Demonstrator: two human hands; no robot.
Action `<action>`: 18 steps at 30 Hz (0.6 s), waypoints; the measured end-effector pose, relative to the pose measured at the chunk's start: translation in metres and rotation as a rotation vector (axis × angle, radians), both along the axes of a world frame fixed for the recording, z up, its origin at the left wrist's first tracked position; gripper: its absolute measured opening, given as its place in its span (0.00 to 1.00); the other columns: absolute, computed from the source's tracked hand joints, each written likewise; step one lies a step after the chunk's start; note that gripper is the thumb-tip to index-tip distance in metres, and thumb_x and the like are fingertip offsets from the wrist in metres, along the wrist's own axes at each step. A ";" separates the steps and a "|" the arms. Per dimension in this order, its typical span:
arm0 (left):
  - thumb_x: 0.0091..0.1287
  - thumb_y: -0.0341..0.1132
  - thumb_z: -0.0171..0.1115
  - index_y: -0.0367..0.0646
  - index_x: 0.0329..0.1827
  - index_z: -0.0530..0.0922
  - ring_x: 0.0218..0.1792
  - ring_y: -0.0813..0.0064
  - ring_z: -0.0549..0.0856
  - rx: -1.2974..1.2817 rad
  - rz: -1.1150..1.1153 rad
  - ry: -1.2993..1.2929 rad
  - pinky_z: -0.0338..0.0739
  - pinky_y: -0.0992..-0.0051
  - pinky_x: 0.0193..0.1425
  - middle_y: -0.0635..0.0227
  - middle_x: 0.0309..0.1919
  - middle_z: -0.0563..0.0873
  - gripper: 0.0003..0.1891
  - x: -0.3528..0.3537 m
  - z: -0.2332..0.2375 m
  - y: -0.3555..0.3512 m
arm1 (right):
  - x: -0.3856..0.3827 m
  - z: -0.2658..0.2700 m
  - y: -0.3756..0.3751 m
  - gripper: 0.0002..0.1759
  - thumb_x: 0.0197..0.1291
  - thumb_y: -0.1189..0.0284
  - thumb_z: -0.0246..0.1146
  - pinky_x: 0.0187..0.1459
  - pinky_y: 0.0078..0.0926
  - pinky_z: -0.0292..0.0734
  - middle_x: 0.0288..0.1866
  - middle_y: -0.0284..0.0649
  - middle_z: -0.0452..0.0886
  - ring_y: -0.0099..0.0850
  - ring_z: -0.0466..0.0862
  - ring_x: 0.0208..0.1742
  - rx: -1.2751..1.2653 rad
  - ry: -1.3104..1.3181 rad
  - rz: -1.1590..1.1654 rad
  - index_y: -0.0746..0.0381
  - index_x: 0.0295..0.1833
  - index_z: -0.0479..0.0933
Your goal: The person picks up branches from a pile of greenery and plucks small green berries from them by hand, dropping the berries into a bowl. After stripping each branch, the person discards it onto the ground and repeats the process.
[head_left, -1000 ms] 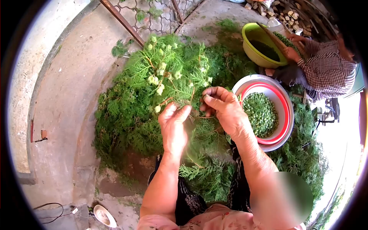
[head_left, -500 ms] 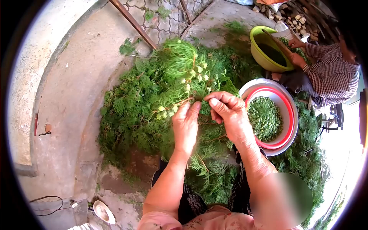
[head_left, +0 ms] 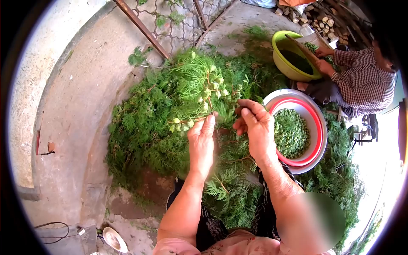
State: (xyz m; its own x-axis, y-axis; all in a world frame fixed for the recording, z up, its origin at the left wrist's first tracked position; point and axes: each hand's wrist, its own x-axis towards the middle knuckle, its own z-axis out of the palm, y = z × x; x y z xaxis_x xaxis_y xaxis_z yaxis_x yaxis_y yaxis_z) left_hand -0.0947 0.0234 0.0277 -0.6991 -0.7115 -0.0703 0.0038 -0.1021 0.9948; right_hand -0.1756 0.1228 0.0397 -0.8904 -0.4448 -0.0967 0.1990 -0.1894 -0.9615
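My left hand point(head_left: 201, 146) pinches the stem of a leafy conifer sprig point(head_left: 193, 78) between thumb and fingers. Pale green cones point(head_left: 207, 92) cluster along that sprig, which stands up and away from the hand. Just to the right is my right hand point(head_left: 260, 134), apart from the stem, its fingers curled in; whatever they may hold is hidden. Beneath both hands spreads a large heap of cut green branches point(head_left: 140, 123). Close by my right hand, a red-rimmed basin point(head_left: 316, 146) inside a wider metal basin point(head_left: 325, 136) holds many loose green cones point(head_left: 291, 131).
At the upper right another person in a checked shirt point(head_left: 365, 80) handles greenery beside a yellow-green tub point(head_left: 278, 59) with a board point(head_left: 304, 49) across it. Stacked firewood point(head_left: 327, 23) lies behind. A metal-framed mesh point(head_left: 170, 23) is at the top; a white hat-like object point(head_left: 114, 239) sits lower left.
My right hand has drawn slightly back and right from the stem, its thumb and forefinger moving away from my left hand. The sprig has turned, showing more cones.
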 end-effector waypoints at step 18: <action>0.60 0.27 0.62 0.39 0.41 0.79 0.34 0.85 0.78 0.155 -0.084 0.189 0.71 0.85 0.38 0.70 0.33 0.83 0.07 0.001 -0.003 0.008 | -0.007 -0.011 -0.005 0.13 0.51 0.79 0.63 0.28 0.23 0.72 0.26 0.41 0.79 0.26 0.77 0.24 0.281 0.290 -0.073 0.65 0.44 0.75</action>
